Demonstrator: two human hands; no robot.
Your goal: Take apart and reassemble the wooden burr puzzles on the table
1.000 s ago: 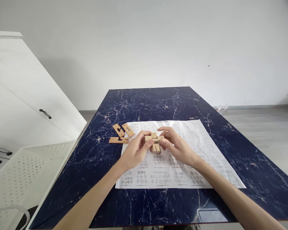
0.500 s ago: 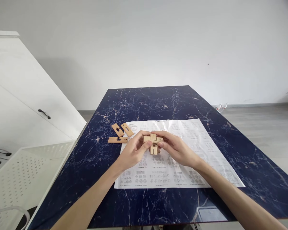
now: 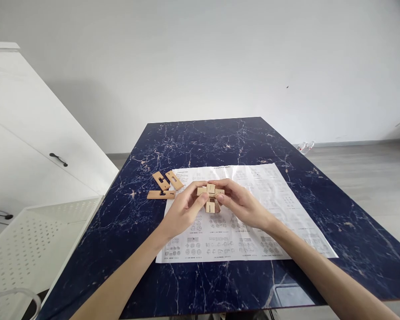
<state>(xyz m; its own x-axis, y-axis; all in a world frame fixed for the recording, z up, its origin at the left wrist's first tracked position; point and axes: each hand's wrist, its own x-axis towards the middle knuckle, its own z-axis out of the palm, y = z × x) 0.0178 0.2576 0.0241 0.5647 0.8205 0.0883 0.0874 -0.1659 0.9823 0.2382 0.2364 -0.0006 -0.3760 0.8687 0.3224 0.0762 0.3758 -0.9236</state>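
Both hands meet above the sheet (image 3: 279, 209), left of its middle, around the block (image 3: 211, 189): pale wood, bars crossing one another, short dark lines on two faces turned to the wearer.

Left hand (image 3: 184, 212): fingers closed on the block's left side, thumb on the near face, the other fingers curled behind. Right hand (image 3: 245, 205): thumb on the right arm of the block, forefinger along the far side; grip narrow, remaining fingers partly hidden. Thumbs near each other, a bit of wood between. Whether the block's underside touches the paper, cannot tell.

Sheet: white, creased, printed with rows of small diagrams, flat on the counter (image 3: 200, 142), which is dark blue with white veining.

Left of the hands, three flat wooden pieces. Notched piece (image 3: 160, 181) and slotted piece (image 3: 175, 180) slant side by side; long piece (image 3: 160, 194) lies crosswise just nearer the wearer, its right end over the paper's edge. Dark marks on them, too small to read surely.

Far left, white cabinet (image 3: 29, 115) with black handle (image 3: 58, 159); below it, a perforated white shelf (image 3: 26, 240).
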